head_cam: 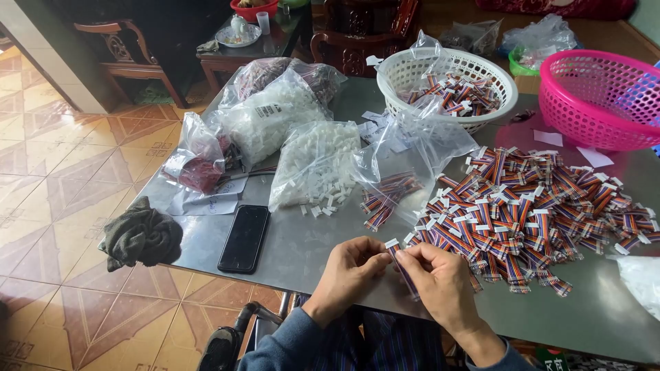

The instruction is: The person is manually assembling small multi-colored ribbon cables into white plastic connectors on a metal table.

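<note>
A short striped ribbon cable [404, 269] with a white plug at its top end sits pinched between both hands at the near edge of the grey surface [302, 240]; the left hand [347, 271] closes its fingertips on the plug end from one side, and the right hand [440, 275] grips the cable from the other, fingers curled narrow around it. Just beyond the hands lies a big loose heap of the same striped cables [536, 213], most with white plugs already on their ends, which suggests a good share of the pieces are fitted. A white basket [405, 69] further back holds more of these cables, and a clear bag [388, 192] near the heap holds a small bunch of them. Much stock looks untouched: a bag of small white plugs [316, 161] lies open with some spilled onto the surface, and a fuller bag of white parts [265, 117] sits behind it. So the work seems well under way but far from finished. To the left rest a black phone [244, 238] and a dark crumpled cloth [141, 237]; a pink basket [605, 96] stands at the far right.
</note>
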